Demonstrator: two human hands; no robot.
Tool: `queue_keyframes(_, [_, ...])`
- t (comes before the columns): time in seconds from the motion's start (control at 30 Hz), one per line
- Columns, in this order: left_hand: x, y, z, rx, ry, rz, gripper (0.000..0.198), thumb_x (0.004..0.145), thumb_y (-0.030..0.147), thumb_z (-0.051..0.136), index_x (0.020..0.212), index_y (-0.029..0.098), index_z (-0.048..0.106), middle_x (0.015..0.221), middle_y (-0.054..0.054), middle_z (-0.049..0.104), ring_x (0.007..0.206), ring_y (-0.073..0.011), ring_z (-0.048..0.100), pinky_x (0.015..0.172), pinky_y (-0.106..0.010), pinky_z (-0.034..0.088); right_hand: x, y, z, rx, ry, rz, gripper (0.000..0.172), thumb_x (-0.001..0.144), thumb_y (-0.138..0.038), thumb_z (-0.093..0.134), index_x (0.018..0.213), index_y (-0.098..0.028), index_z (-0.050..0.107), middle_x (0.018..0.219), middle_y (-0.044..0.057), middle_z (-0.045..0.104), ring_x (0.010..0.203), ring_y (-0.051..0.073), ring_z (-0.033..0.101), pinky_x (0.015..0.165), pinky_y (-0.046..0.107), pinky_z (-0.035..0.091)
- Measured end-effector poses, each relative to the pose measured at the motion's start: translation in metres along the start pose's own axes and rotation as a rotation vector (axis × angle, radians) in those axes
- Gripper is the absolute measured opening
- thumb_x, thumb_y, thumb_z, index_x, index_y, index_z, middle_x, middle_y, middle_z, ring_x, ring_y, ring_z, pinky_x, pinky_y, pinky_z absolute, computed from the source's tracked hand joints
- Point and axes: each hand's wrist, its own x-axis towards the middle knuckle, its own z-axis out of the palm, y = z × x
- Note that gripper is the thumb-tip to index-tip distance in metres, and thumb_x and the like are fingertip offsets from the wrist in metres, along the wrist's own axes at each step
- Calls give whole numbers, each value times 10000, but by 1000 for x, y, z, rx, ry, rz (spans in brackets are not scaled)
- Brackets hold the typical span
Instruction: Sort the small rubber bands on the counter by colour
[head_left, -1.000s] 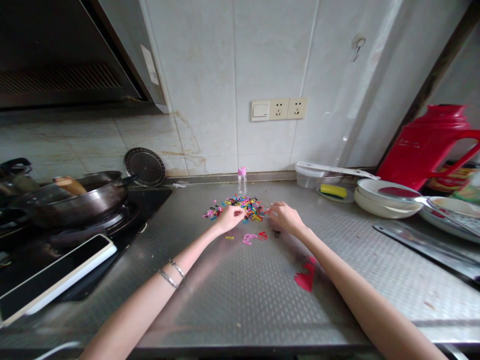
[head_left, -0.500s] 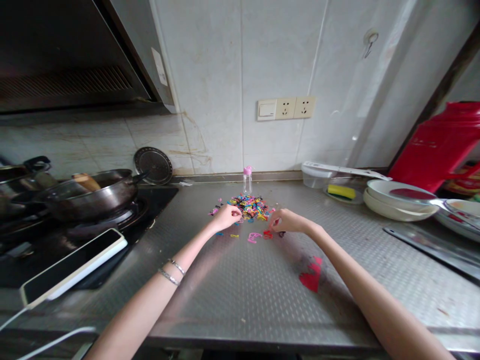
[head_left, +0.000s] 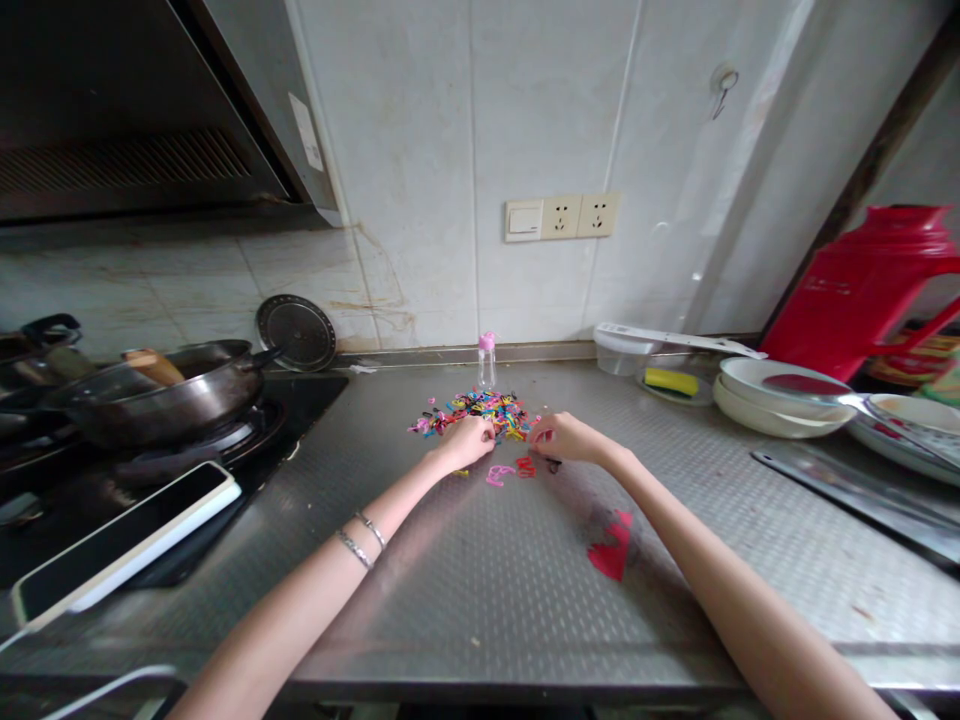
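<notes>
A heap of small, many-coloured loops (head_left: 487, 408), which look like little elastic bands, lies on the metal counter. My left hand (head_left: 466, 440) is at its front edge, fingertips pinched together; what they hold, if anything, is too small to tell. Just right of the heap, my right hand (head_left: 566, 438) has its fingers curled in and pointing down, their contents hidden. Between and in front of the hands are a pink group of loops (head_left: 499, 475) and a red group (head_left: 526, 467). Some dark loops (head_left: 554, 466) sit under my right hand. Behind the heap stands a small clear bottle (head_left: 487, 370) with a pink cap.
At left, a pan (head_left: 169, 395) sits on the stove, with a phone (head_left: 124, 545) at the stove's front edge. On the right are a yellow sponge (head_left: 671, 382), white bowls (head_left: 776, 405), a knife (head_left: 855, 500) and a red thermos (head_left: 862, 290).
My left hand has moved right and slightly forward along the front of the heap, nearer my right hand. My right hand stays beside the heap. The view has shifted slightly.
</notes>
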Motion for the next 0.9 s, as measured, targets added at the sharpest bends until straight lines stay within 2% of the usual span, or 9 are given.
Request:
queue_keyframes(0.13, [2, -1, -1, -48, 14, 50, 159, 694, 186, 517, 715, 160, 672, 744, -51, 659, 683, -159, 574, 641, -238, 395, 0, 1, 1, -30, 21, 1, 248, 663, -158, 462, 749, -179, 693, 716, 7, 671, 630, 114, 564, 588, 179, 392])
queue_keyframes(0.23, [-1, -9, -8, -92, 0, 70, 170, 687, 183, 501, 688, 145, 666, 696, -43, 649, 634, -142, 555, 620, -227, 390, 1, 2, 2, -56, 55, 13, 264, 668, -154, 460, 784, -182, 696, 733, 13, 674, 641, 115, 567, 600, 181, 393])
queue_keyframes(0.47, [-28, -49, -49, -214, -56, 53, 172, 677, 220, 517, 672, 117, 654, 632, -20, 619, 571, -101, 506, 571, -198, 364, 1, 4, 6, -116, 136, 65, 241, 687, -178, 477, 802, -178, 689, 808, 37, 670, 713, 139, 579, 649, 195, 408])
queue_keyframes(0.57, [-38, -58, -59, -269, -56, -2, 194, 690, 250, 522, 692, 110, 656, 647, -25, 626, 582, -102, 509, 587, -200, 372, 1, 5, 8, -126, 148, 73, 232, 695, -179, 479, 801, -179, 685, 826, 43, 667, 737, 147, 581, 681, 206, 414])
queue_keyframes(0.67, [-39, -55, -55, -240, -43, -1, 204, 699, 279, 536, 710, 120, 664, 644, -22, 623, 581, -104, 504, 588, -202, 367, 1, 6, 10, -126, 143, 74, 228, 701, -187, 485, 816, -187, 682, 836, 42, 665, 753, 150, 581, 693, 212, 417])
queue_keyframes(0.9, [-25, -25, -21, 13, -2, 40, 210, 701, 342, 566, 748, 166, 670, 625, -26, 609, 556, -129, 513, 565, -226, 361, 1, 5, 9, -138, 138, 94, 243, 700, -185, 481, 840, -196, 679, 876, 39, 661, 789, 149, 581, 726, 212, 416])
